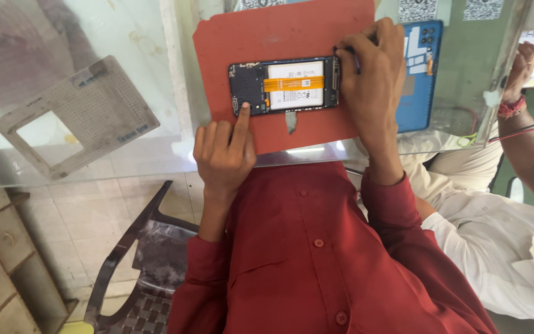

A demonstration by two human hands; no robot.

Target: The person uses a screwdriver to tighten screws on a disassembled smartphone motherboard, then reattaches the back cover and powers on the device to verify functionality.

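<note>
We are seeing a grey perforated plate (76, 116) lying on the glass table (131, 55), with a blue phone cover (420, 74) resting beside a co-worker's arm (523, 142).

The person wears a dark red shirt (316, 247) with long sleeves that end at the wrists. Matching red round buttons run down its front placket. Both hands appear bare, with no rings that I can make out.

Head view | my left hand (222, 154) presses index fingertip on opened phone (284, 86) | my right hand (372, 68) holds thin tool (355, 59) at its end | red mat (267, 37) beneath
</note>
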